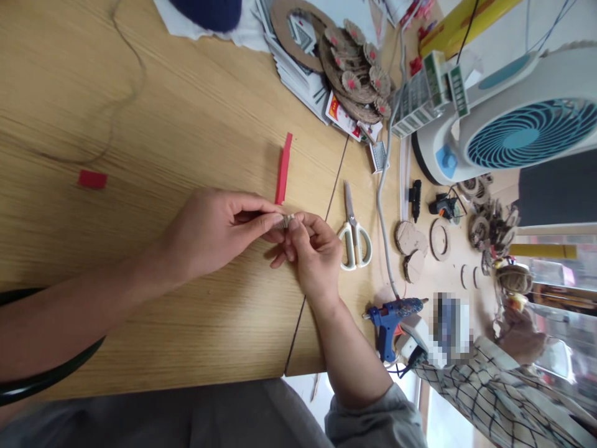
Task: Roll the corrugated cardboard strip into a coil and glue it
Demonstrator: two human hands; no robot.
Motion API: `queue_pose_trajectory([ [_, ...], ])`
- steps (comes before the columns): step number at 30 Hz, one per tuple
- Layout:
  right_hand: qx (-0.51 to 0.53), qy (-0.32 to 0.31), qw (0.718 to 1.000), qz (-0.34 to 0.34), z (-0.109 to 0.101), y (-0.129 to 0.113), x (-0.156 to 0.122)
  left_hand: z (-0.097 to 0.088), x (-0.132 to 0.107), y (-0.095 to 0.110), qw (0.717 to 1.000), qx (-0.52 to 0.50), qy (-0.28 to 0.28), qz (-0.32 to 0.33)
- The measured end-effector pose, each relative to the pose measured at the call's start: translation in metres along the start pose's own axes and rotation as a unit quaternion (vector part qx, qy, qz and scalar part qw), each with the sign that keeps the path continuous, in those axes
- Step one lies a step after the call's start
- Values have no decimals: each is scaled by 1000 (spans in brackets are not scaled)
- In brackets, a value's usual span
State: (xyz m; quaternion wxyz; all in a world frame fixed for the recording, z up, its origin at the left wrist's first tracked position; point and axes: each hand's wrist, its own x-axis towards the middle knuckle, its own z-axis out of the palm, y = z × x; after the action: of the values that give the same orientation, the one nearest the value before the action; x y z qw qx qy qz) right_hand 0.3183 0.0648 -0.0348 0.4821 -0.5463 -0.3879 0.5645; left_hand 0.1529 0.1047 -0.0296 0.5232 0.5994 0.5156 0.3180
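Taking my fingertips as the centre of the dial, the wooden table (pixel 186 112) spreads beneath everything, and beyond my right arm, at 4 o'clock, sits a person in checked clothing (pixel 513 389). A white fan (pixel 422 146) with blue blades stands at 2 o'clock. My left hand (pixel 200 233) lies at 9 o'clock, its forearm coming in from 8, while my right hand (pixel 319 252) is at 4, its forearm rising from 5 out of a grey sleeve. The two meet in the middle, thumbs and fingers of both pinched on the same thing. At 1 o'clock, well apart from me, a brown disc carrying small ruffled flowers with red centres (pixel 352 82) rests on a pile of cards (pixel 298 81). A blue glue gun (pixel 387 317) lies at 4 o'clock, handle toward 6. The white-handled scissors (pixel 351 214) are at 3, just beside my right hand, tips pointing to 12. A red strip (pixel 283 171) runs up at 12, its near end close by my fingers; a short red scrap (pixel 92 179) lies well off toward 9. Smallest is the tan piece (pixel 290 219) between my fingertips, at dead centre, mostly hidden by them.
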Motion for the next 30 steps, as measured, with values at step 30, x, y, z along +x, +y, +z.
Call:
queue_pose_trajectory([
  [30, -52, 29, 998, -29, 5, 5, -2, -1, 0, 0, 999, -37, -3, -19],
])
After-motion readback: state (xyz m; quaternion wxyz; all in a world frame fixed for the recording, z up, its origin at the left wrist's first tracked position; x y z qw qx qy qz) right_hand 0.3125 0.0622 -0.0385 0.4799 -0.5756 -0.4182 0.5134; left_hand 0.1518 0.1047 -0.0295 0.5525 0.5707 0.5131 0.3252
